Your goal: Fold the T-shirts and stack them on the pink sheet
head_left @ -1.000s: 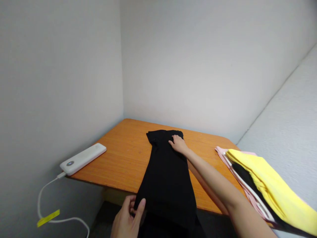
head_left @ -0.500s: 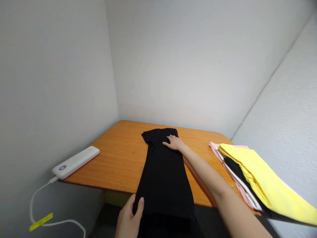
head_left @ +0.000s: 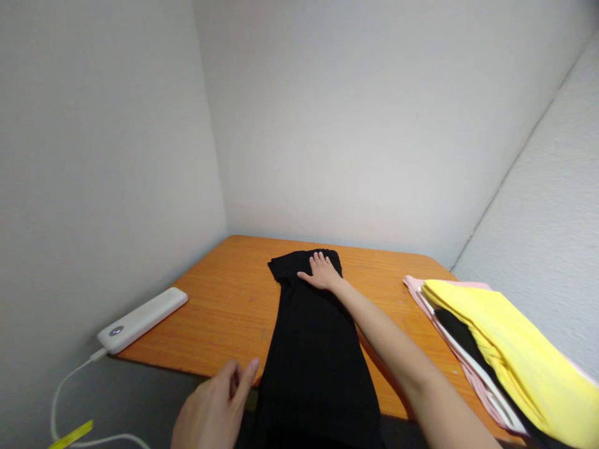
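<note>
A black garment (head_left: 313,337), folded into a long narrow strip, lies across the orange table (head_left: 224,312) and hangs over its near edge. My right hand (head_left: 321,274) rests flat on the garment's far end, fingers spread. My left hand (head_left: 213,408) hovers just left of the garment at the table's near edge, fingers loosely extended and holding nothing.
A white power bank (head_left: 143,318) lies at the table's left edge, its white cable (head_left: 70,386) with a yellow tag hanging down. A stack of folded clothes with a yellow piece on top (head_left: 510,355) sits at the right. Walls close in behind and to the left.
My left hand has let go of the garment's near edge and moved away to the left. My right hand slid a little further up the garment's far end.
</note>
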`<state>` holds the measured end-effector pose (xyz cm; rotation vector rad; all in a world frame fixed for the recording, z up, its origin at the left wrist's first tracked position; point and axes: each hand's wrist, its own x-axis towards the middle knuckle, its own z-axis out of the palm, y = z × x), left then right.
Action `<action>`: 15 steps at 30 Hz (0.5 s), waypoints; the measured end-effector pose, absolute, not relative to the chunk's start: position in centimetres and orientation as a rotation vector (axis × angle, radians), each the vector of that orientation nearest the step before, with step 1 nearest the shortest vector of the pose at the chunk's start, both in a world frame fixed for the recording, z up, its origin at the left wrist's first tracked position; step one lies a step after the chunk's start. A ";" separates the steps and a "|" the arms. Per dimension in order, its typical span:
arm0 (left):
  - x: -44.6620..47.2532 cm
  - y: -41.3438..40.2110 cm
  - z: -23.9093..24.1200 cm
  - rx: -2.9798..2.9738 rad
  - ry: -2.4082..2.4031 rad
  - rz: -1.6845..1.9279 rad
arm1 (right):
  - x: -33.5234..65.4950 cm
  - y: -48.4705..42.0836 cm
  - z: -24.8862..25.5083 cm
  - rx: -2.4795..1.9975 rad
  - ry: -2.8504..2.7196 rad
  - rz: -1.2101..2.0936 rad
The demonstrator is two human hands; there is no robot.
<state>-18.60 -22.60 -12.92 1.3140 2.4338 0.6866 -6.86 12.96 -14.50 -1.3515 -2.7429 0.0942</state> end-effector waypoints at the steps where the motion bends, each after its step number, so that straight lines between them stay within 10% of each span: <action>1: -19.3 -21.6 -11.8 1.349 2.483 0.689 | -7.3 12.4 -14.8 -1.303 -2.761 0.109; 15: -26.8 3.3 -10.4 1.609 2.649 0.484 | -7.9 10.1 -17.0 -1.174 -2.702 0.192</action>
